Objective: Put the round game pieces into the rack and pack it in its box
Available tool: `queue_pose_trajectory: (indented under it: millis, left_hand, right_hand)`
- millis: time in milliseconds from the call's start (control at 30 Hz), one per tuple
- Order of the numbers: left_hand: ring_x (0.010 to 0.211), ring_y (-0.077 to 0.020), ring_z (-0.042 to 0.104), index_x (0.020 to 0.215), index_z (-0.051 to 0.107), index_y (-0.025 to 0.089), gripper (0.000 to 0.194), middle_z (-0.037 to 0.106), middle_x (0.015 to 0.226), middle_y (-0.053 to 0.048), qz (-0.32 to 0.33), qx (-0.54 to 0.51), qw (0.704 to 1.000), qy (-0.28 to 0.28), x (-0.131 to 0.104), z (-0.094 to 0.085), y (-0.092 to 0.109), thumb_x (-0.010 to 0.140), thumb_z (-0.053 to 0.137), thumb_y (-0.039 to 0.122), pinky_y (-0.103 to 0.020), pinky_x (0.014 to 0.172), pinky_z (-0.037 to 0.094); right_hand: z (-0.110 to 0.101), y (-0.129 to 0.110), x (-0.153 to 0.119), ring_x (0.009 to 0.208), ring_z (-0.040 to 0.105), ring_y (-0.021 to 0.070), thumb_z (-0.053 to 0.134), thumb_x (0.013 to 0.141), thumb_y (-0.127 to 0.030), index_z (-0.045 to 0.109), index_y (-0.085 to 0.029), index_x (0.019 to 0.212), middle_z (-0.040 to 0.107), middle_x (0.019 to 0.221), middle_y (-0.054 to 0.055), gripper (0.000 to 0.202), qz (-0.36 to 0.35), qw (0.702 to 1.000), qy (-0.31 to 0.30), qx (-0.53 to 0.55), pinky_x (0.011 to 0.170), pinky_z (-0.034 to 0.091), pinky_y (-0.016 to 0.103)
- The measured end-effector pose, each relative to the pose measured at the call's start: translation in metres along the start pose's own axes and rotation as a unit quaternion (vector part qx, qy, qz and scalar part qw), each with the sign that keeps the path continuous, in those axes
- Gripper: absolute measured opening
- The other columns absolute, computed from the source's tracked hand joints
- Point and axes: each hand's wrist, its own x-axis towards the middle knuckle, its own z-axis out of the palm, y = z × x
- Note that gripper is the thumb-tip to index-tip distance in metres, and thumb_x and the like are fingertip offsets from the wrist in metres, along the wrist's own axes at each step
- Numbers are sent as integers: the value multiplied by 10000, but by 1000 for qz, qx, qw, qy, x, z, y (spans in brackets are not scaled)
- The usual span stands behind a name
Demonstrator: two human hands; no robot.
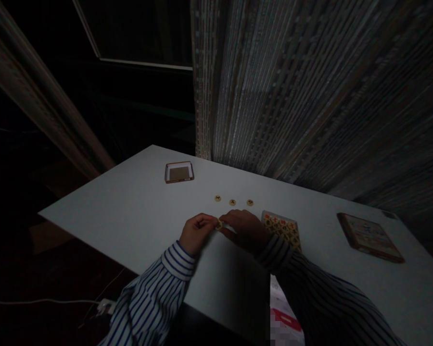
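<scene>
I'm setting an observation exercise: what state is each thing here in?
Left hand: pinching a round yellowish marked disc
Right hand: curled at that disc
Three round yellowish discs: flat, apart
Shallow brown-edged rectangular tray: open side up
Grey-rimmed rectangular box: open, holding disc rows, partly hidden
Brown-edged patterned case: lying flat
Grey striped curtain: hanging

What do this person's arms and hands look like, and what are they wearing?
The left hand and right hand are bare, without gloves. The left sleeve and right sleeve are long, pale with dark blue stripes, ending in matching striped cuffs at the wrists. The right sleeve looks darker in the dim light.
</scene>
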Motion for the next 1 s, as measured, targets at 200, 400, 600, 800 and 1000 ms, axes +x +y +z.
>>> queue_pose_trajectory:
  millis: [200,400,600,800,1000]
  left_hand:
    - [600,-144,615,628,642,138,229,679,611,-27,-13,4,1000,-1,0,14,6,550,697,346,-274,651,490]
    - [627,-149,614,669,680,141,241,688,637,-32,-23,-8,999,-30,-1,25,10,564,695,357,-277,678,490]
    - [683,-154,617,764,707,139,285,708,725,-49,-30,-13,998,-61,0,35,10,588,693,363,-290,730,482]
    - [722,-157,612,808,715,141,303,713,786,-58,-30,-19,997,-70,-1,44,13,586,706,346,-291,756,472]
    - [692,-145,604,775,714,141,307,707,756,-53,-35,-48,997,-53,-1,56,15,543,739,341,-276,720,475]
  right_hand:
    - [-6,6,-10,803,556,179,428,867,-345,593,-156,964,627,869,73,268,17,1000,4,-9,682,347,288]
    - [-11,13,-21,784,559,177,417,872,-356,602,-161,952,634,848,68,280,26,999,32,2,671,349,285]
    - [-15,23,-31,727,556,160,430,865,-371,610,-167,921,637,803,57,278,29,997,66,6,649,351,280]
    - [-16,29,-39,746,565,166,451,855,-355,601,-166,920,643,832,55,250,35,994,104,24,656,370,286]
    - [-18,33,-45,807,569,171,483,836,-288,580,-169,1003,642,900,67,227,35,992,115,40,683,394,289]
